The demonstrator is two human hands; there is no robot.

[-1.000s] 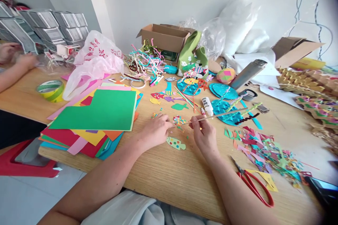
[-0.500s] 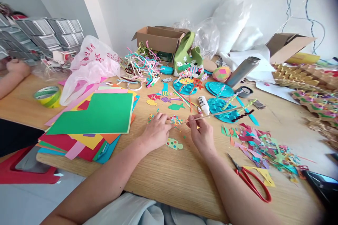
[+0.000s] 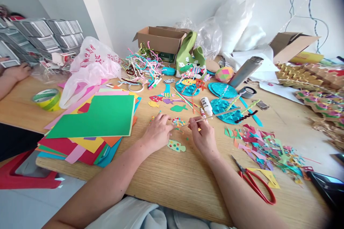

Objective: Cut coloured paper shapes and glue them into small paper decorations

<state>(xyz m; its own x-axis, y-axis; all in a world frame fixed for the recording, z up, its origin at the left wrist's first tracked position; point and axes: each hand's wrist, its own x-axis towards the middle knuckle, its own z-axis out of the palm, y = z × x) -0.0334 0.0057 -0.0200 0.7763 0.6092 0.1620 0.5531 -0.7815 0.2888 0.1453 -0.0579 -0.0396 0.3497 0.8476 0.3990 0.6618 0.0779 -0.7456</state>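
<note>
My right hand (image 3: 202,134) pinches a thin wooden stick (image 3: 217,114) that slants up to the right; its near tip points at a small heap of coloured paper dots (image 3: 178,121). My left hand (image 3: 158,130) rests on the wooden table (image 3: 172,179) with curled fingers touching the table beside the dots; I cannot make out anything in them. A light green paper fish with coloured dots (image 3: 176,146) lies between my two hands. A white glue bottle (image 3: 206,106) stands just beyond the stick.
A stack of coloured paper with a green sheet on top (image 3: 96,116) lies at left. Red-handled scissors (image 3: 255,182) and paper scraps (image 3: 266,148) lie at right. Paper fish, teal discs, pipe cleaners and a cardboard box (image 3: 161,39) fill the back. Another person's hand (image 3: 16,71) is far left.
My hands have stayed almost still; the stick's tip has come a little closer to the dots. The other person's hand at far left has shifted.
</note>
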